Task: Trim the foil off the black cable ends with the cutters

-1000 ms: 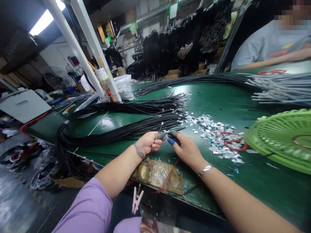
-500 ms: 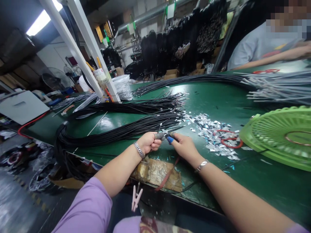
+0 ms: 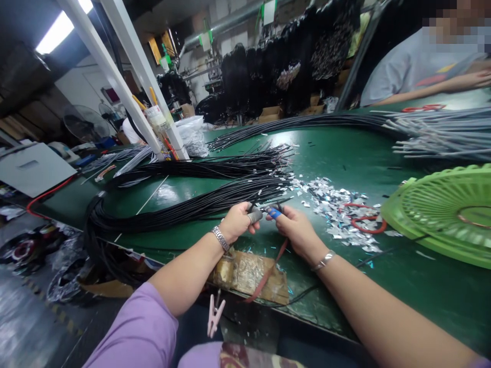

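green bench (image 3: 345,148), workshop bg. black cable bundle (image 3: 184,207) loops at left. l hand (image 3: 238,223) curled tight, pinching cable end (image 3: 264,208); r hand (image 3: 298,231) pinches same end, fingertips nrly touching. foil scraps (image 3: 333,204) just beyond, green fan (image 3: 441,214) far right.

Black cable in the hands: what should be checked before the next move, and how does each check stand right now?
1. Left hand closed on the cable end: ok.
2. Right hand pinching the same end: ok.
3. Grey cover on a left fingertip, blue cover on a right one: ok.
4. State of the cable's tip: cannot tell, fingers hide it.
5. Red scissors at hand, lying in the foil scraps: ok.
6. Green fan apart from both hands: ok.
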Available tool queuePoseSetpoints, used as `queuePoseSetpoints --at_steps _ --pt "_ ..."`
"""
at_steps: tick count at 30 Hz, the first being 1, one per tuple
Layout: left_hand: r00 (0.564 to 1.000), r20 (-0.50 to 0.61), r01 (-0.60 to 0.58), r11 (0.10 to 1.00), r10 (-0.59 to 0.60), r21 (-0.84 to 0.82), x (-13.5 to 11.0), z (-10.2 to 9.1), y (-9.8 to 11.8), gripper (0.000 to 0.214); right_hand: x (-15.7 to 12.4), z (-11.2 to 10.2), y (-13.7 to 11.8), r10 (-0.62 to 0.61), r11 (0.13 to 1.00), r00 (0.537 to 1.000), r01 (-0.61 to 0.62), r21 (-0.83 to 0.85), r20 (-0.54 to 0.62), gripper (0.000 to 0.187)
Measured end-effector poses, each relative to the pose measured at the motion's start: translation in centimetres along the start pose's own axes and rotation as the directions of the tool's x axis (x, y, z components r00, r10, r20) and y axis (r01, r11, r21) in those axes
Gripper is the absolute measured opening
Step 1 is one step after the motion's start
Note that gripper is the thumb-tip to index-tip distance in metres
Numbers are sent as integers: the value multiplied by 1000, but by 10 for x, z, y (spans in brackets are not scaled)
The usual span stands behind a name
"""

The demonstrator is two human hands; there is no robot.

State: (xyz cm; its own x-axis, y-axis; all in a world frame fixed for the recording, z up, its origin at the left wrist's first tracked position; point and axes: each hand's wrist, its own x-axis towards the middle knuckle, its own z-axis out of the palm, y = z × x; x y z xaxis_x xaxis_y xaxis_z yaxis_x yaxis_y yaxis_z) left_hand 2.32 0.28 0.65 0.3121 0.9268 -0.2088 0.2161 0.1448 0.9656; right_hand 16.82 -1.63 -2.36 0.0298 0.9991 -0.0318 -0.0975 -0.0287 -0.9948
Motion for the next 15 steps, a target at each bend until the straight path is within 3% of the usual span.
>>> queuePoseSetpoints --at_steps 4,7,9,12,15 --pt "997 -15 -73 989 75 129 -1 0 -2 14 -1 2 2 18 1000 1000 -18 21 10 41" --pt "986 -59 -138 961 156 242 0 -1 -4 11 -4 4 1 12 999 993 -6 -53 114 38" --pt "977 -103 -153 953 185 263 1 -1 -4 12 -6 5 1 -49 981 980 84 -176 195 35" --pt "982 -141 -104 982 126 155 1 -3 -2 16 -7 1 0 -177 872 969 235 -430 171 31" --pt "995 -98 -27 999 23 -37 0 -4 3 24 -6 -5 0 -267 699 958 266 -663 103 26"
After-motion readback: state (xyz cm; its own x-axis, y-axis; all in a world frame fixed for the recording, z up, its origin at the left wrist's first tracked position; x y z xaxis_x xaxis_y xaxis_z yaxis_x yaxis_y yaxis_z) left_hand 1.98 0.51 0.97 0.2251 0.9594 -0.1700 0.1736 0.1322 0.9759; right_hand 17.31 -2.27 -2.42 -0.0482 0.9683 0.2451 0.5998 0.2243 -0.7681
